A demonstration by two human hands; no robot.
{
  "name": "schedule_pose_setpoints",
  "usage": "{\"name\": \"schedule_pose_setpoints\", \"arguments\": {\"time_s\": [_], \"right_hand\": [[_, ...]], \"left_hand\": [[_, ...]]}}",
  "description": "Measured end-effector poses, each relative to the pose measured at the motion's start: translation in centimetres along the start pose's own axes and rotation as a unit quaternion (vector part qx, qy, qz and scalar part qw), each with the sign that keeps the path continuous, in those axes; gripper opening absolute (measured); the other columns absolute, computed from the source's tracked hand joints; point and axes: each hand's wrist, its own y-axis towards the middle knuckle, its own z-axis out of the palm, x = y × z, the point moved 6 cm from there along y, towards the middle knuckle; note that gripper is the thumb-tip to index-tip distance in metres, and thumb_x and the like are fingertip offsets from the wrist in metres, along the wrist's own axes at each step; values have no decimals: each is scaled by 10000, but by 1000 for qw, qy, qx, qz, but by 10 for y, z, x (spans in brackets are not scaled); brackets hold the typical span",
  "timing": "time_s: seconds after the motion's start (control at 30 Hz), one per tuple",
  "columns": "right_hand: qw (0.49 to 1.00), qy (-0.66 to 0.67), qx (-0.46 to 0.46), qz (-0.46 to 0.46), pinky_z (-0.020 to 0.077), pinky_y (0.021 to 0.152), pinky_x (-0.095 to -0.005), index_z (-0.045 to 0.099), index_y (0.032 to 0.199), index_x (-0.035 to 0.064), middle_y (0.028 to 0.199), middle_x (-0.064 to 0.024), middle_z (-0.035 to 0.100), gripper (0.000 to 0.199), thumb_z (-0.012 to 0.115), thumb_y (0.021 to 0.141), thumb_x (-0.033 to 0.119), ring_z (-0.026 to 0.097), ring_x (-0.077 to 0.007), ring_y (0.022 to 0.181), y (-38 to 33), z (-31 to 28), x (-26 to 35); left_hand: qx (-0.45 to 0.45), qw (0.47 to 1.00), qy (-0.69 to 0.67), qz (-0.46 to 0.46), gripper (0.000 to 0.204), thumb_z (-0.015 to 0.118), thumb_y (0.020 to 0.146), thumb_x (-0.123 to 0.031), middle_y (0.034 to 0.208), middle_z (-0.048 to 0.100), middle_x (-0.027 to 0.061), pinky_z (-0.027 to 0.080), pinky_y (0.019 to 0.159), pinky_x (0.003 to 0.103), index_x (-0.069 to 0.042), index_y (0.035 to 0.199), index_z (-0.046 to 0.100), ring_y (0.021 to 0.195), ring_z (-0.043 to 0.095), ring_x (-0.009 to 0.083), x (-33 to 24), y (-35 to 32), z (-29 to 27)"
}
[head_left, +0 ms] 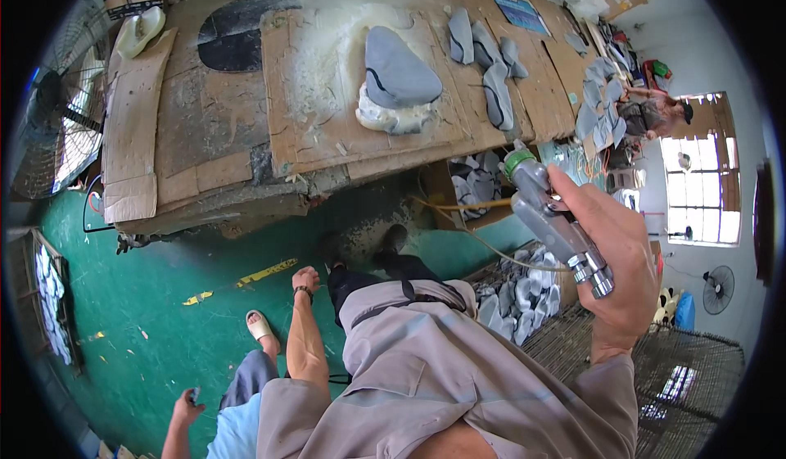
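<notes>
The spray gun (542, 205) looks grey to us, its collar (518, 162) bright green, its fittings (591, 272) silvery, the hose (475, 206) yellow. We see a brown tabletop (217, 123) mottled with off-white, a blue-grey pad (401, 66) with one dark curved line, and a creamy white block (397, 122). The floor (180, 246) is green, its tape strip (266, 272) yellow with dark marks; our shirt (426, 361) is taupe, our trousers (417, 269) black.

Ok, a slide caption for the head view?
Right hand holds a spray gun beside a cardboard-covered workbench bearing grey shaped pieces; left hand hangs lower, apart from the bench.
</notes>
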Motion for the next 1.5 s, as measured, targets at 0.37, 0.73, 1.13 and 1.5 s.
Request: {"name": "schedule_pose_setpoints", "arguments": {"time_s": [0.37, 0.73, 1.13, 1.5], "right_hand": [[996, -12, 68, -50, 482, 535, -402, 592, 1328, -116, 816, -124, 608, 618, 742, 756, 62, 619, -271, 657, -42, 3, -18], [986, 137, 84, -41, 530, 635, -401, 529, 1396, -131, 901, -173, 641, 767, 726, 694, 109, 641, -304, 721, -106, -5, -141], [942, 317, 2, 107, 488, 807, -340, 686, 1297, -14, 940, -152, 683, 554, 638, 748, 40, 651, -291, 801, -159, -7, -290], [890, 383, -17, 245, 487, 922, -320, 706, 1310, 35, 1130, -150, 675, 587, 712, 724, 76, 637, -239, 998, -187, -6, -400]], "left_hand": [[-18, 1000, 10, -7, 195, 644, 967, -208, 894, 743, 13, 573, 638, 379, -113, 1118, 723, 733, 693, 153, -1, -12, 14], [-66, 997, 23, -28, 227, 662, 926, -155, 901, 732, 42, 565, 669, 407, -96, 1139, 713, 734, 685, 189, 17, -43, 51], [-57, 997, 50, -5, 293, 683, 937, -181, 987, 749, 69, 590, 694, 404, -68, 1207, 695, 842, 727, 205, -1, -87, 132], [-75, 995, 64, 14, 335, 678, 976, -248, 1035, 752, 71, 595, 707, 386, -73, 1262, 675, 876, 731, 209, -49, -128, 166]]}}
